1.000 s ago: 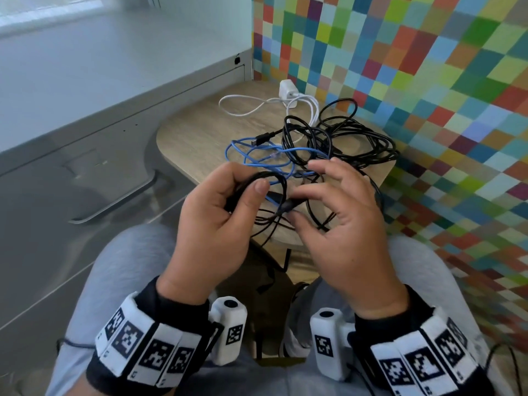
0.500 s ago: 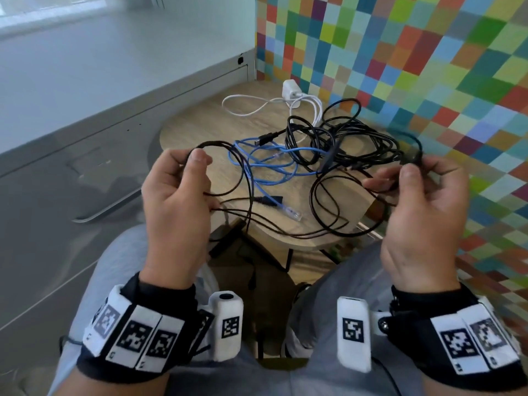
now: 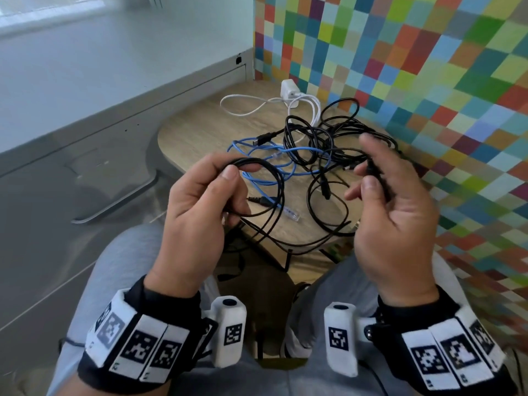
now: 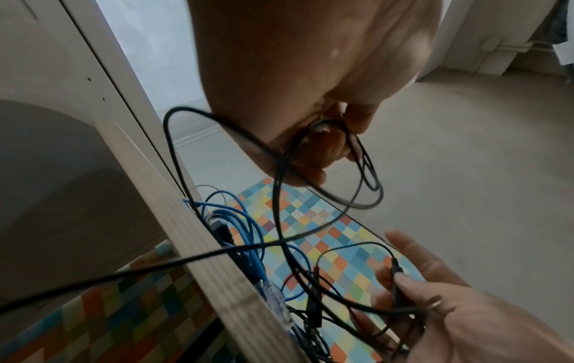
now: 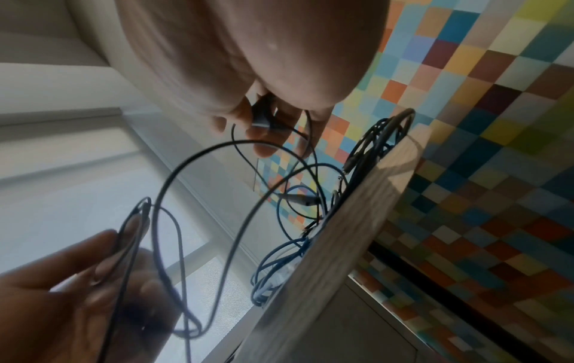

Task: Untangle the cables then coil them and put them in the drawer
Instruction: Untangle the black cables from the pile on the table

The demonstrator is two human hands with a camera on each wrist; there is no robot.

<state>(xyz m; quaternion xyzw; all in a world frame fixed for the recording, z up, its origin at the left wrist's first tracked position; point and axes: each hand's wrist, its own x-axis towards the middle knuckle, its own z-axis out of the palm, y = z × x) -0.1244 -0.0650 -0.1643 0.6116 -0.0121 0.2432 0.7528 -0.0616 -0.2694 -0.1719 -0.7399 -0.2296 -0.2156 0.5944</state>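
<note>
Head view, centre frame: thin black cable (image 3: 274,195) looped in left hand (image 3: 200,212), plug end pinched by right hand (image 3: 391,212). Coiling step, judged; next, another loop without snagging. Behind, blue cable (image 3: 265,167), black tangle (image 3: 328,132), white charger cable (image 3: 257,107) on round wooden table (image 3: 194,130); grey drawer (image 3: 43,167) at left.

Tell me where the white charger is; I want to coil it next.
In the head view, the white charger sits at the table's far edge, against the checkered wall, beyond the black cable tangle.

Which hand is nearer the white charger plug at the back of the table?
Right. The right hand is below the white charger plug, slightly right; the left hand sits farther down-left.
</note>
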